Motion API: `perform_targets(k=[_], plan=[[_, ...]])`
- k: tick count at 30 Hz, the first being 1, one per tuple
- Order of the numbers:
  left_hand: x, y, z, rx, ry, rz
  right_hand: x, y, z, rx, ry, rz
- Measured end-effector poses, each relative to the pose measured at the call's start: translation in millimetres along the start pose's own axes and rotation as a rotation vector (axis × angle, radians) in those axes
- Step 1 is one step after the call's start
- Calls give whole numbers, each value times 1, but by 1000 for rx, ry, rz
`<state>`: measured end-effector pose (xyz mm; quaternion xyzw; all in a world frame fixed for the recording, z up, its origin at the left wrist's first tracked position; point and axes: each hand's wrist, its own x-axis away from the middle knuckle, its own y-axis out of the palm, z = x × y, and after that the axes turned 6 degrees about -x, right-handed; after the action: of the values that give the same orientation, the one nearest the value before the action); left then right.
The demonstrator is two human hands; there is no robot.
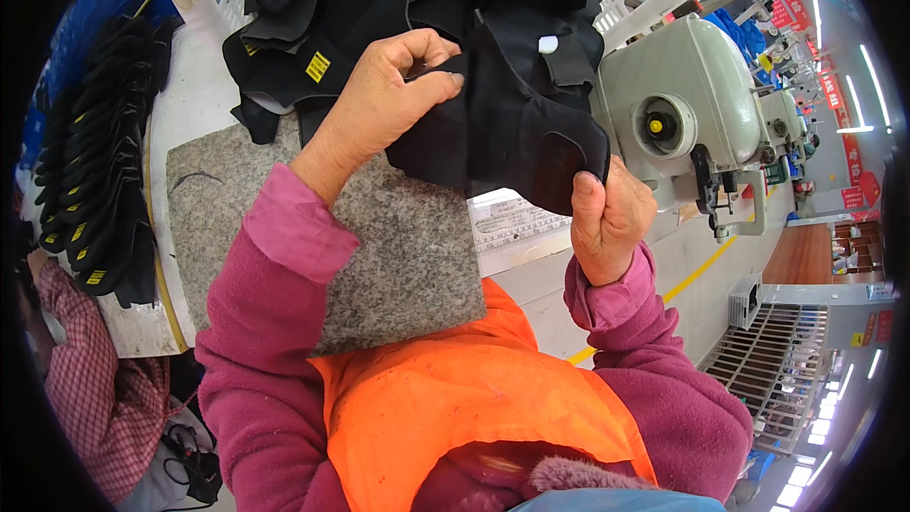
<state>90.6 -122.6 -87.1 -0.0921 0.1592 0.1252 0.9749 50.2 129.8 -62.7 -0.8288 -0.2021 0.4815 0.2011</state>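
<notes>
Fabric piece [507, 118], black, finger-pinched by left hand [384, 90] and right hand [611, 220]; yellow printed label [318, 66] on pile [365, 9].

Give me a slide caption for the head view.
Left hand and right hand hold a black fabric piece, with a speckled grey slab and a pale machine nearby.

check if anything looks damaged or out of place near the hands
A dark curved line near the upper left of the speckled grey slab stands out against its otherwise even speckling; crack or stray thread, I can't tell.
</notes>
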Motion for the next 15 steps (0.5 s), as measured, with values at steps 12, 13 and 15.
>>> perform_targets(k=[12,13,15], plan=[[9,9,43,359,-326,-113,1,0,0,-15,46,-3],[6,8,44,291,-318,-167,1,0,0,-17,48,-6],[3,8,43,146,-309,-249,0,-1,0,-20,43,-2]])
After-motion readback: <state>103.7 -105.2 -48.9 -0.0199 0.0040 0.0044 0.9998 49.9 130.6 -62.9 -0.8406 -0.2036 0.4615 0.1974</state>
